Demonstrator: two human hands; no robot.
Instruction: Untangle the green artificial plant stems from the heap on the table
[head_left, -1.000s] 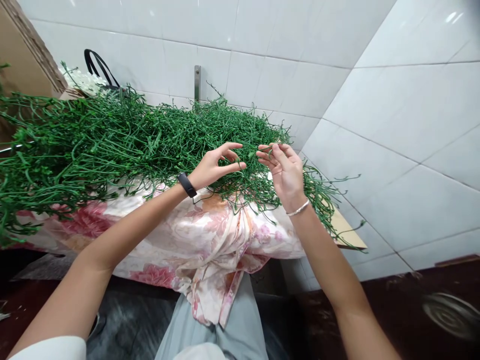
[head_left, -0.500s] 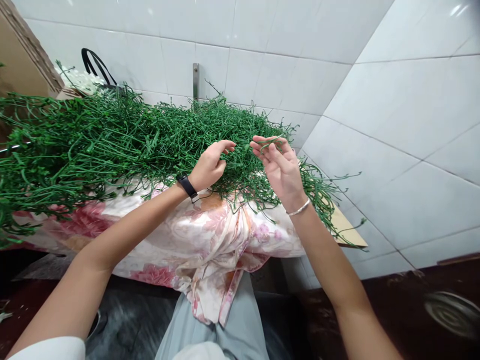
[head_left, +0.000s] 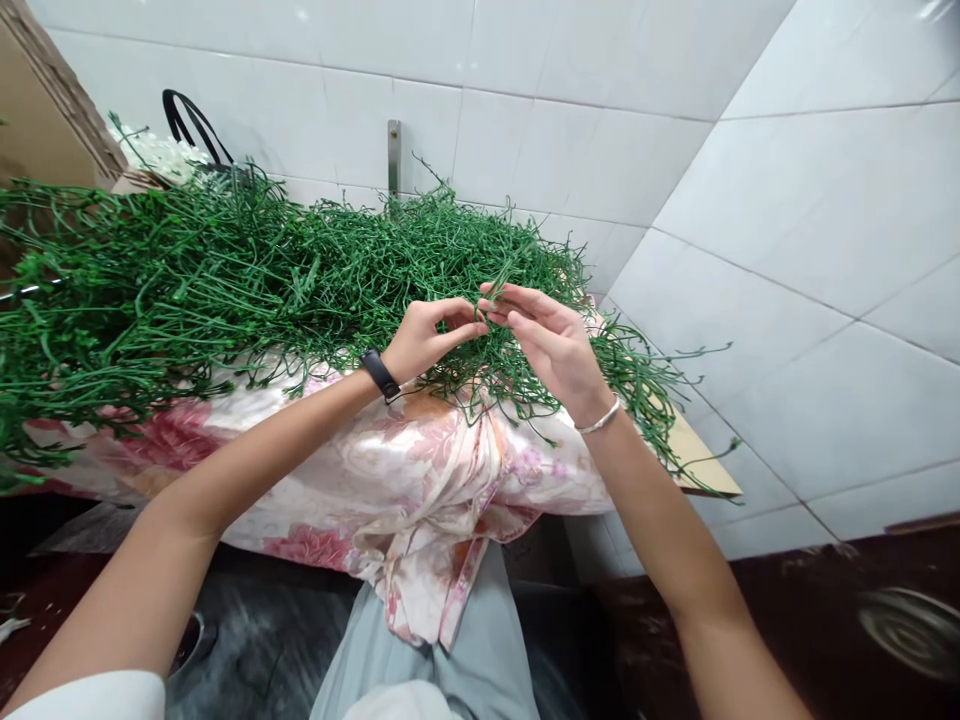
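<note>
Before me lies a large tangled heap of thin green plastic stems [head_left: 322,260] with small branching tips. My right hand [head_left: 559,345], with a silver bangle at its wrist, holds a slender green stem [head_left: 501,278] at its fingertips, palm turned inward. Close against those fingertips is my left hand [head_left: 431,338], a black band on its wrist, its thumb and forefinger drawn together in a pinch. A bit of green shows at that pinch, but what exactly is between the fingers is too small to make out. Both hands are above the front part of the heap.
Under the heap spreads a floral cloth [head_left: 300,490], bunched at the front over my knees. A cardboard sheet [head_left: 701,455] sticks out at right. White tiled walls [head_left: 585,150] meet behind. White flowers [head_left: 161,155], a black strap [head_left: 196,125] and a cardboard box [head_left: 45,100] stand at left.
My left hand has moved right and its fingers have closed. My right hand has shifted slightly left, so the fingertips now meet, and the stem in it points more upward.
</note>
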